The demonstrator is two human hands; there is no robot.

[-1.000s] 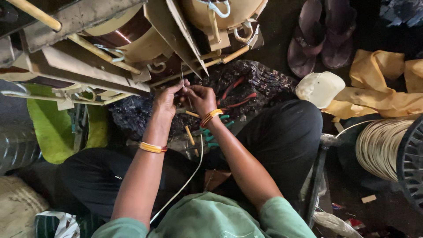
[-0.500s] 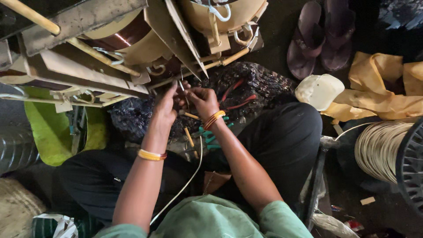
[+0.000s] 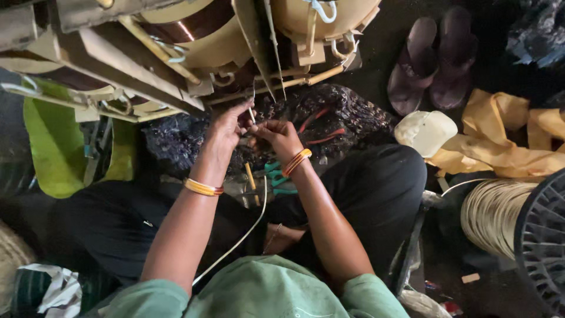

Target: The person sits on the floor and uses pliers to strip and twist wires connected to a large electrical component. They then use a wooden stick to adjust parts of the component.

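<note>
Head view: left hand (image 3: 226, 126) and right hand (image 3: 281, 136) close together below coil windings (image 3: 194, 35), fingers of both pinched on thin pale tube (image 3: 252, 115) standing between them. Pale cord (image 3: 241, 238) trailing down from hands across lap. Green-handled tool (image 3: 276, 176) lying just under right wrist. Sandals (image 3: 432, 56), yellow cloth (image 3: 518, 135), wire spool (image 3: 500, 215) off to right.
</note>
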